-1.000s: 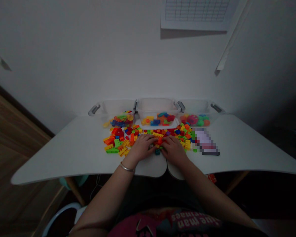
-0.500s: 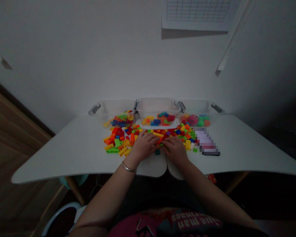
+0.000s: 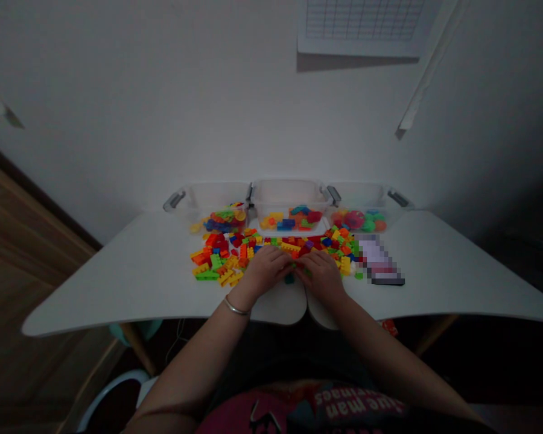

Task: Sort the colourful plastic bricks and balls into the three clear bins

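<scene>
A heap of coloured plastic bricks (image 3: 217, 256) lies spread on the white table (image 3: 131, 277) in front of me. My left hand (image 3: 265, 271), with a bracelet on its wrist, and my right hand (image 3: 321, 274) meet at the near edge of the heap. Both have their fingers curled and pinched together around small red and orange bricks (image 3: 295, 263). A dark blue-green brick (image 3: 289, 278) lies on the table just under where the fingers meet. How the held pieces fit together is hidden by the fingers.
Three clear plastic bins stand at the table's back against the wall: the left (image 3: 208, 202), the middle (image 3: 289, 205) and the right (image 3: 371, 202), each with coloured pieces. A blurred flat object (image 3: 380, 259) lies right of the heap. A stool (image 3: 108, 392) stands below left.
Both hands have drawn slightly closer together and toward me over the bricks. The heap and bins have not moved.
</scene>
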`<state>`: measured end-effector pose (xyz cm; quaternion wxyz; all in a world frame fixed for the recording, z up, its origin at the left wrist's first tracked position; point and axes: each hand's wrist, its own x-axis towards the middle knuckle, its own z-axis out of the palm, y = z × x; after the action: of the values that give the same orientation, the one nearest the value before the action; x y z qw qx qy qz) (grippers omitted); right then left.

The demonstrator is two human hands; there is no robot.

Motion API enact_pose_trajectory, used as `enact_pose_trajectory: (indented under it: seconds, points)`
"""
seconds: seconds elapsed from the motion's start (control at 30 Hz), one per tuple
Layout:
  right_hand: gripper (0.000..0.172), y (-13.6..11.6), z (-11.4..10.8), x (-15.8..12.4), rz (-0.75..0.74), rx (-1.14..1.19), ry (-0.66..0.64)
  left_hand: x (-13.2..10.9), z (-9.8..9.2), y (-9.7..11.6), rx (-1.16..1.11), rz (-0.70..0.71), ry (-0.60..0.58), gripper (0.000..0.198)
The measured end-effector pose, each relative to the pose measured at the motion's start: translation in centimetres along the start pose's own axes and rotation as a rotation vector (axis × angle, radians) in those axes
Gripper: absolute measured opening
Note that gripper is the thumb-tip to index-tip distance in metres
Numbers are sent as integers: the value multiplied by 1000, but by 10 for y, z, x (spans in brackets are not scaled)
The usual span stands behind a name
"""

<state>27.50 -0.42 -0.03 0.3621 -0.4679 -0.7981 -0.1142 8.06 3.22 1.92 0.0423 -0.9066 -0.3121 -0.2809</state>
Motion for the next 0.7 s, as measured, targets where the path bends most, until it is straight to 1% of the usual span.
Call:
enact_pose_trajectory:
  seconds: [0.07,0.17,0.23,0.33,0.4,0.43,0.5,0.53,0.6,0.63,0.7]
  points:
    - [12,0,1,0,-2,-1,1,-2,2,-1,0,-71,26,20]
    - [11,2,0,-1,2,1,-7,-4,3,-2,-69,-174,97,32]
    - [11,2,0,-1,10,9,-5,-4,2,-5,-184,-265,212,37]
    - [12,2,-2,-2,16,29,3,0,-3,-14,-422,-453,444,44]
    - [12,1,-3,-2,19,43,7,5,-12,-25,-568,-557,553,43]
    - [12,1,-3,-2,20,50,8,7,-18,-32,-616,-600,596,40]
    - [11,0,-4,-2,18,59,11,13,-34,-47,-652,-682,702,31]
    - [12,0,-4,-2,17,62,12,16,-43,-55,-636,-714,729,29]
    - [12,0,-4,-2,19,63,11,21,-62,-70,-504,-755,777,27]
    - [13,1,-4,-2,24,63,9,22,-71,-76,-423,-753,766,26]
    - [13,1,-4,-2,34,64,0,24,-87,-86,-202,-703,710,23]
